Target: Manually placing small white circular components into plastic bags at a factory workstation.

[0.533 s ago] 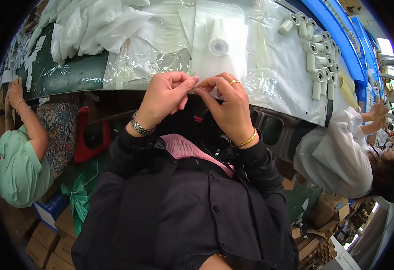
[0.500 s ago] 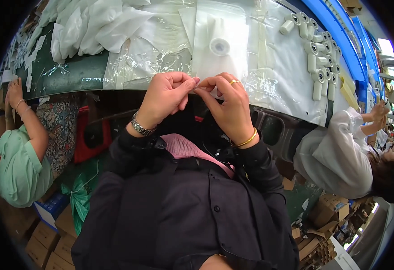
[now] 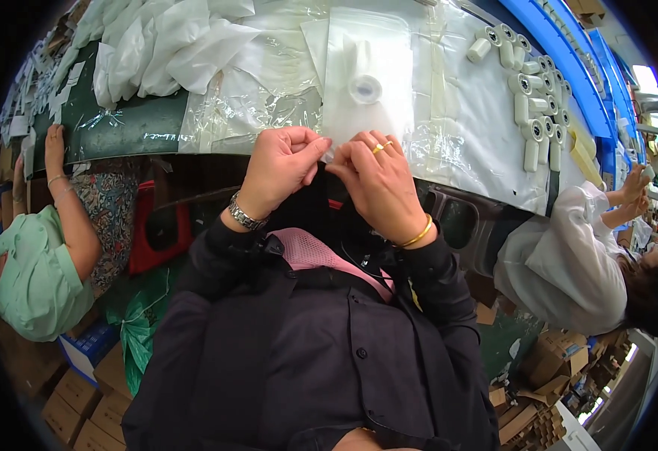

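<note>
In front of me on the table lies a translucent plastic bag (image 3: 385, 56) with a white cylindrical part (image 3: 365, 89) with a round flanged end in it. My left hand (image 3: 288, 161) is closed in a pinch of thumb and forefinger at the bag's near left corner. Close beside it, my right hand (image 3: 378, 173) pinches the same near edge, its fingers curled. A small whitish bit of film shows between the two sets of fingertips. The fingers hide most of that edge.
White soft bags (image 3: 171, 49) are heaped at the far left. Several white cylindrical parts with dark-centred ends (image 3: 535, 105) stand in rows at the right, beside a blue rack (image 3: 569, 56). Clear film (image 3: 269, 98) covers the table. One person (image 3: 47, 263) sits left, another (image 3: 562, 259) right.
Both hands have come slightly toward me, and the bag with the white part has slid the same way. The person at the left has shifted an arm along the table edge.
</note>
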